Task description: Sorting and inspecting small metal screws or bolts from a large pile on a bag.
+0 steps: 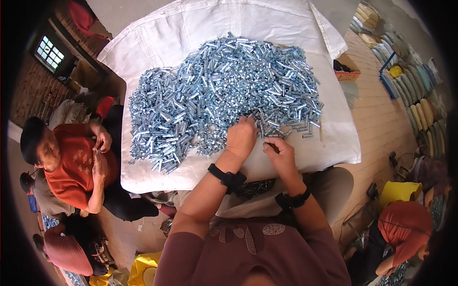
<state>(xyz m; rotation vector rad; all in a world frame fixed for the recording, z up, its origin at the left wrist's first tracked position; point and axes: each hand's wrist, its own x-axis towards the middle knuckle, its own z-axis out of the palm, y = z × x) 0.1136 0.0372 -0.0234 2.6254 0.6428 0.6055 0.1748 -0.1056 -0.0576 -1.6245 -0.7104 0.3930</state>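
Note:
A wide heap of small shiny metal sleeves [164, 102] and short nut-like pieces [229, 90] lies on a white cloth [336, 136] over the table in front of me. At the heap's near edge, my left hand [241, 137] bends its fingers down among the pieces; its fingertips are partly hidden. Just right of it and closer to me, my right hand [282, 155] is closed in a pinch above the cloth. Something tiny and dark shows at its fingertips, too small to name. Several sleeves [273, 131] lie loose between and beyond the hands.
Dark metal pieces [256, 188] show below the table's near edge, by my lap. A person in an orange top [78, 164] sits close at the left; another in red [405, 229] bends at the lower right. An orange crate [347, 75] and stacked sacks [415, 90] stand at the right.

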